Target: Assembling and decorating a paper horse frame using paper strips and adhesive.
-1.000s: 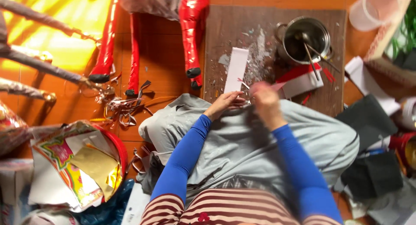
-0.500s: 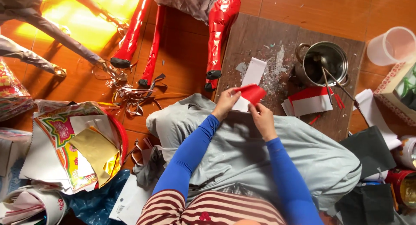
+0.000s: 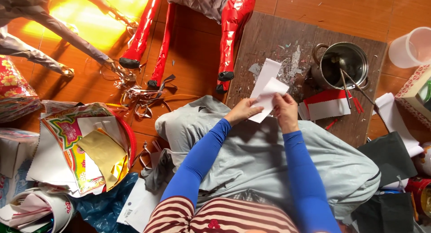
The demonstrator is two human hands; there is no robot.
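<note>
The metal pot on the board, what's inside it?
Inside the metal pot thin sticks lean against the rim, their ends poking out over the wooden board. The bottom looks dark; what is down there cannot be made out.

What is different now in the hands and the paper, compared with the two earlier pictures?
Half a second ago the paper between the hands showed red; now the paper strip shows white. The left hand and right hand both hold it, much as before. The metal pot, the board and the red-and-white sheets appear unmoved; the camera shifted.
</note>
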